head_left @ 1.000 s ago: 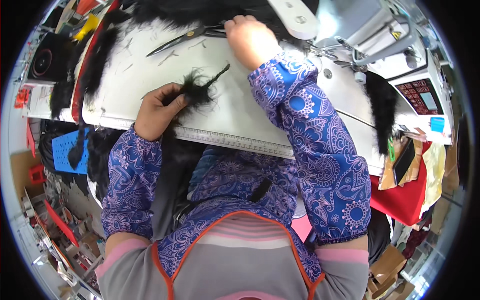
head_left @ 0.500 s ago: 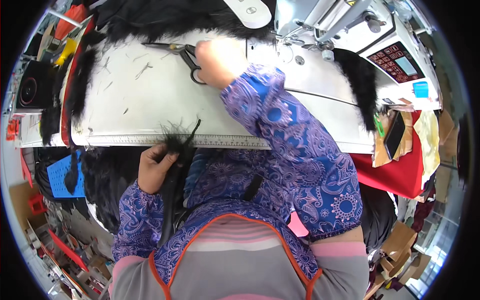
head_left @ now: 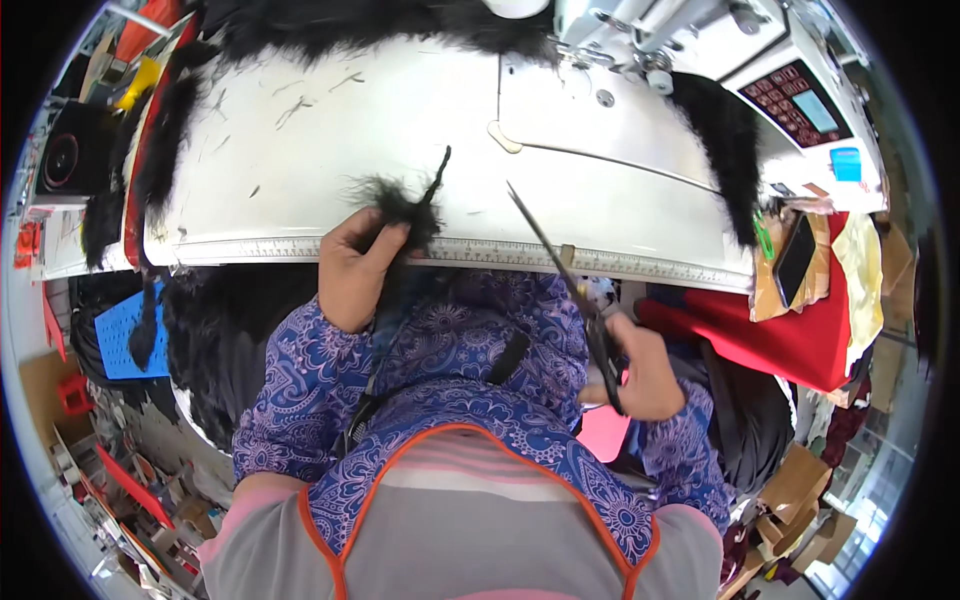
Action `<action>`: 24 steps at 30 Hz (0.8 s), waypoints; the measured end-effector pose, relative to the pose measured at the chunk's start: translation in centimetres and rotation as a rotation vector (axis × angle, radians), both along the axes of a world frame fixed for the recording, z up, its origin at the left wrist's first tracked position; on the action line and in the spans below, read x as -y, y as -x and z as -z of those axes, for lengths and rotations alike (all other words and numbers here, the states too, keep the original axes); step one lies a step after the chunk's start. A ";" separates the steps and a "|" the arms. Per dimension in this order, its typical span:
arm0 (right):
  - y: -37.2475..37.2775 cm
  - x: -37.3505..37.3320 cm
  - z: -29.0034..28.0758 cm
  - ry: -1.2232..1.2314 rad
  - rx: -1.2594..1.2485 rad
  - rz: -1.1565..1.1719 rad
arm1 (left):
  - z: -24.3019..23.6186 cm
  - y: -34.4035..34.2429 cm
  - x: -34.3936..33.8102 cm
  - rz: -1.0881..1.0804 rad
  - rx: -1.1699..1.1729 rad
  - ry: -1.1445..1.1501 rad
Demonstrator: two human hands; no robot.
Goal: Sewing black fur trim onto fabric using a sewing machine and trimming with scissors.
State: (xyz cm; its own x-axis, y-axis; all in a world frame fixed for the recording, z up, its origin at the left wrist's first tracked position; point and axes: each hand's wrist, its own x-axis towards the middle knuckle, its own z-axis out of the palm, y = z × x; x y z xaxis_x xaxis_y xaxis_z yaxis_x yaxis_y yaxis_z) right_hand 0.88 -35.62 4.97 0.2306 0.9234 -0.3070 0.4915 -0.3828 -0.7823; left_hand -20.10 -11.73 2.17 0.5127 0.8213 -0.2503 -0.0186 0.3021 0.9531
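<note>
Between the thumb and fingers of my left hand (head_left: pixel 358 268) is a piece of black furry trim (head_left: pixel 408 215). Its fluffy end and one thin dark strip stick up over the table's front edge, and the rest hangs toward my lap. My right hand (head_left: pixel 642 372) is closed around the handles of a pair of dark scissors (head_left: pixel 566 268). Their blades point up and to the left, over the ruler strip (head_left: pixel 480 252) along the table edge. The scissors and the trim are well apart.
A sewing machine (head_left: pixel 690 50) with a control panel stands at the back right. Black fur (head_left: pixel 360 25) lies along the back of the white table (head_left: pixel 330 140), where loose fibres are scattered. A phone (head_left: pixel 795 262) lies on the right, beside red cloth (head_left: pixel 760 340).
My right hand has taken the scissors off the table and brought them back near my lap on the right. My left hand has moved right and slightly forward with the black trim.
</note>
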 end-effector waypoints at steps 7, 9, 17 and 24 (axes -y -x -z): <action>3.4 2.6 1.5 0.073 -0.078 0.036 | 0.7 -3.3 2.2 0.171 0.050 -0.042; 3.6 2.1 1.5 0.077 -0.080 0.052 | 1.1 -3.7 2.7 0.225 0.009 -0.067; 3.5 2.2 2.7 -0.009 -0.080 0.120 | 1.2 -3.8 3.6 0.305 -0.002 -0.027; 3.5 2.1 2.3 -0.052 0.152 0.116 | 1.2 -3.8 3.6 0.327 -0.011 -0.042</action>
